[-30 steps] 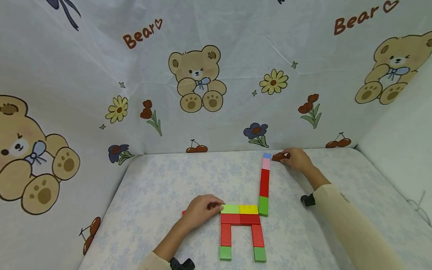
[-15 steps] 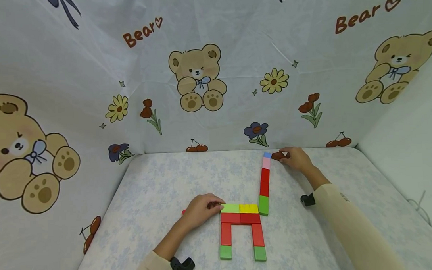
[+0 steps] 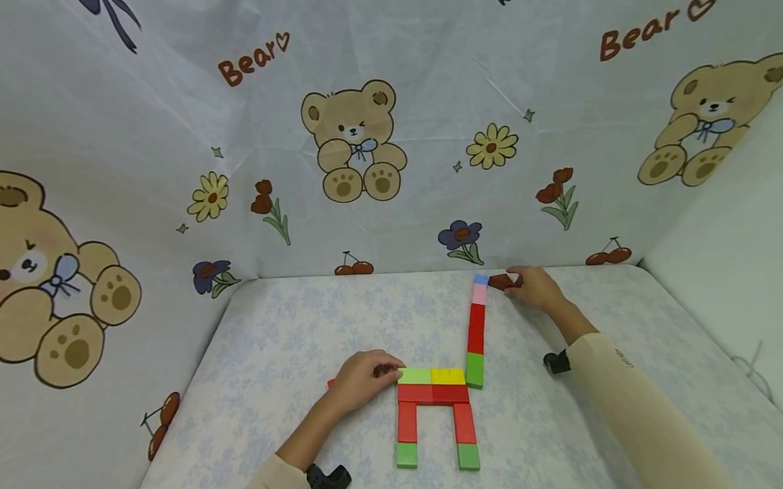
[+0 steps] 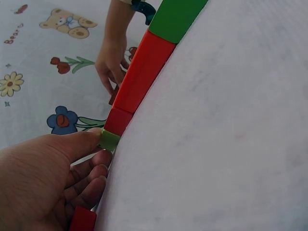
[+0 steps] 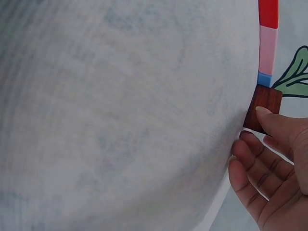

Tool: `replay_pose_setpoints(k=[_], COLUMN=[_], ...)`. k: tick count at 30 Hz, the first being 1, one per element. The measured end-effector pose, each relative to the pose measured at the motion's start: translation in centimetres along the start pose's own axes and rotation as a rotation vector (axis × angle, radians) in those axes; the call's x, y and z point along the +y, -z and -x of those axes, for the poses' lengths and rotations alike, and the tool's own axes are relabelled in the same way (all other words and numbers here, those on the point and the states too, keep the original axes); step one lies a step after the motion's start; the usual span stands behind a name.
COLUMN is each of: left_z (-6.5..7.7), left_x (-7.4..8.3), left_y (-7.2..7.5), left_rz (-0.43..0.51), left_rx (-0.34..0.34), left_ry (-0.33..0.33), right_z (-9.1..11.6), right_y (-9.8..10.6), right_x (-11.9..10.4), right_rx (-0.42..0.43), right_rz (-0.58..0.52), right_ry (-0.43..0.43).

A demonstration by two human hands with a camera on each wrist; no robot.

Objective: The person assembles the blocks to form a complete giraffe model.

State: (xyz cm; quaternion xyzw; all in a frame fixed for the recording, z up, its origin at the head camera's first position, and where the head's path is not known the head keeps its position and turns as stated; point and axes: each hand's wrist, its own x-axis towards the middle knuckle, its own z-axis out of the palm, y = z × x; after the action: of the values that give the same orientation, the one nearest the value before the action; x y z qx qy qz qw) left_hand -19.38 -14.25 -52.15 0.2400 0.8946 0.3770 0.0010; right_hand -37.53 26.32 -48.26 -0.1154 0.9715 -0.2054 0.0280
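My left hand pinches the left end of the light green block, thumb and a fingertip against it. A yellow block continues that row, with red blocks along its near side. Part of a red block shows behind my left hand. At the back, my right hand holds a dark brown wooden block between thumb and fingers. Its edge meets the small blue block topping a column of pink, red and green blocks.
Two legs of red blocks with green ends point toward me. All blocks lie flat on the pale patterned tabletop. A bear-printed cloth hangs behind the far edge. A white cable is at the right.
My right hand has eased the brown block slightly left, bringing it against the blue block. The left hand stays at the light green block. The head view has shifted a little.
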Motion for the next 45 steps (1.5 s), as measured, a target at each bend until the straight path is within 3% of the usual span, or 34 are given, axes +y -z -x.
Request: replay_pose_setpoints(k=[10,20,25,45], left_z=[0.0,-0.1,-0.2,0.0], left_x=[-0.2,-0.1,0.0,-0.2], left_y=[0.0,0.0,0.0,-0.2], left_rz=[-0.002,0.008,0.007,-0.002], left_rx=[-0.001,-0.003,0.0,0.004], left_ry=[0.0,0.017,0.02,-0.005], right_z=[2.0,5.6,7.7,15.2], right_y=[1.4,2.0,2.1,0.0], right_x=[-0.9,-2.1,-3.5,-9.7], right_rx=[-0.018,0.112,0.126,0.083], right_rz=[0.024,0.018,-0.018,-0.027], right_ry=[-0.016,0.037,0.052,0.147])
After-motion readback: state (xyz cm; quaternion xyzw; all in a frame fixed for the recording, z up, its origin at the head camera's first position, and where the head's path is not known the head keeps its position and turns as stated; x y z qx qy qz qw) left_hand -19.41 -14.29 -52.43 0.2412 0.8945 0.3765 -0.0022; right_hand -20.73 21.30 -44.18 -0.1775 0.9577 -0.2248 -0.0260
